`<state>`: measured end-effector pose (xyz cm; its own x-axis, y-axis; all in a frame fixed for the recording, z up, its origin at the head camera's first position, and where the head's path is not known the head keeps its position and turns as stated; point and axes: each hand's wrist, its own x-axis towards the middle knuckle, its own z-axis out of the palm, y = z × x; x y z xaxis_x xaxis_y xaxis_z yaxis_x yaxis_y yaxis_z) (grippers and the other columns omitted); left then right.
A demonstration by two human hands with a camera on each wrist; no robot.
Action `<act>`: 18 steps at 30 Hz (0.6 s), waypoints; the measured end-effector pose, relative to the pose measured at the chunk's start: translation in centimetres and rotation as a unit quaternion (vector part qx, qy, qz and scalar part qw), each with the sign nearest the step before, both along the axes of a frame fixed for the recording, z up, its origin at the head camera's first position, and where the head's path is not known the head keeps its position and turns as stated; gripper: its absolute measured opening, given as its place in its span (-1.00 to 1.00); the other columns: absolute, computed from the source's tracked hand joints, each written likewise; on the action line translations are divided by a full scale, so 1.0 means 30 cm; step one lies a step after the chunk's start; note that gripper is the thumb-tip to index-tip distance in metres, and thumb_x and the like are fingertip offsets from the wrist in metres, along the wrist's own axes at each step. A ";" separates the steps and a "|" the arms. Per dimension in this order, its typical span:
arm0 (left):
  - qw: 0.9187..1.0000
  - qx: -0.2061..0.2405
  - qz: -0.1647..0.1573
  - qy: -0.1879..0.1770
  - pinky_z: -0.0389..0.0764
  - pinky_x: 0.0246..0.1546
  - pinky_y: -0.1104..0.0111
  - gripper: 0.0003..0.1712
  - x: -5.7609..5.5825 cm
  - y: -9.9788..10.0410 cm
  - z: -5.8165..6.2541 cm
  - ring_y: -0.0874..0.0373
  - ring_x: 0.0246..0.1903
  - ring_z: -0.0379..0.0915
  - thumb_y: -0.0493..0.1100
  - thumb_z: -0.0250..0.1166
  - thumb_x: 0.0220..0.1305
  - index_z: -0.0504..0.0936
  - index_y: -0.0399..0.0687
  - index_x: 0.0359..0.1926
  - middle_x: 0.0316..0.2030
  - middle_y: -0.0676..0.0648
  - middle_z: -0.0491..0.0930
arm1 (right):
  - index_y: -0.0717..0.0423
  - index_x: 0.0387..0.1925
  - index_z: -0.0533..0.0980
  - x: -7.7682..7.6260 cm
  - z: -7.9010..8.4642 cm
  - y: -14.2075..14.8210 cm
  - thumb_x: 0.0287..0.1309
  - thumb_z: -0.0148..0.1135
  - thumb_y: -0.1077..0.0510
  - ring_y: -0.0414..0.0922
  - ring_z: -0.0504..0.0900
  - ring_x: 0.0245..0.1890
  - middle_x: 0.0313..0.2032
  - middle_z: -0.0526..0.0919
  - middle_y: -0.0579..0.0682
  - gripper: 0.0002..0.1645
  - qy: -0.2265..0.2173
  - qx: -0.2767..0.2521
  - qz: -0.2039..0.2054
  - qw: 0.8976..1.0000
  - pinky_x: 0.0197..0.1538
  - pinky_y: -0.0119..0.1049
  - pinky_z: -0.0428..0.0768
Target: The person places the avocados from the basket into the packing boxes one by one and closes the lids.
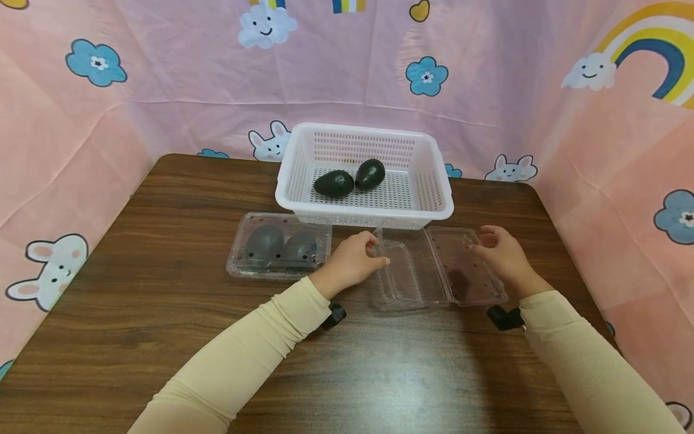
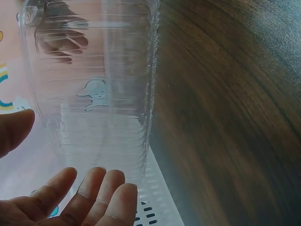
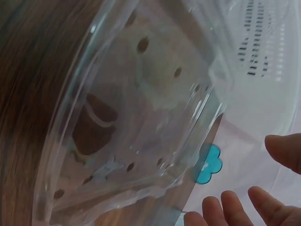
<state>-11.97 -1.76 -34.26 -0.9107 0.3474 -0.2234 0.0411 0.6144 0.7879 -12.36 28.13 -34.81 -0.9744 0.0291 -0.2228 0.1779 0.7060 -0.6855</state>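
An unfolded clear plastic clamshell box (image 1: 412,274) lies on the table, its lid (image 1: 472,280) spread out to the right and dotted with small holes. My left hand (image 1: 352,262) is at the left edge of the box's base, thumb and fingers apart. At the lid's upper right edge is my right hand (image 1: 504,259), its fingers loosely bent. In the left wrist view, relaxed fingertips (image 2: 99,181) overlap the end of the ribbed base. The right wrist view has the fingers (image 3: 230,205) beside the lid, with a gap between them and the thumb.
Behind the box stands a white perforated basket (image 1: 368,214) with two dark avocados (image 1: 333,184) inside. A closed clamshell (image 1: 244,241) holding two avocados sits left of my left hand. Patterned cloth (image 1: 347,78) hangs around the wooden table (image 1: 162,289).
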 end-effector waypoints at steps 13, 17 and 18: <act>1.000 0.000 -0.002 -0.005 0.49 0.00 0.10 -0.48 -0.001 -0.003 -0.017 -0.08 0.03 0.46 -0.07 0.30 0.28 0.44 -0.21 0.18 0.07 -0.23 0.51 | 0.61 0.34 0.00 -0.024 -0.043 0.096 0.33 0.00 0.11 0.44 0.23 0.23 0.24 0.16 0.61 -0.20 -0.069 0.064 0.010 0.996 0.20 0.23 0.33; 1.000 0.001 -0.008 -0.004 0.49 0.00 0.10 -0.49 -0.002 -0.004 -0.023 -0.08 0.02 0.46 -0.08 0.30 0.29 0.44 -0.22 0.18 0.07 -0.24 0.51 | 0.61 0.35 -0.02 -0.016 -0.051 0.122 0.34 -0.03 0.06 0.44 0.21 0.25 0.26 0.14 0.60 -0.18 -0.107 0.068 0.009 0.992 0.21 0.23 0.32; 1.000 0.001 -0.010 -0.004 0.49 0.00 0.10 -0.49 -0.001 -0.004 -0.026 -0.08 0.01 0.46 -0.08 0.30 0.29 0.44 -0.23 0.18 0.06 -0.23 0.51 | 0.60 0.35 -0.02 -0.015 -0.053 0.128 0.34 -0.04 0.05 0.44 0.21 0.25 0.27 0.14 0.60 -0.18 -0.118 0.068 0.007 0.991 0.20 0.22 0.33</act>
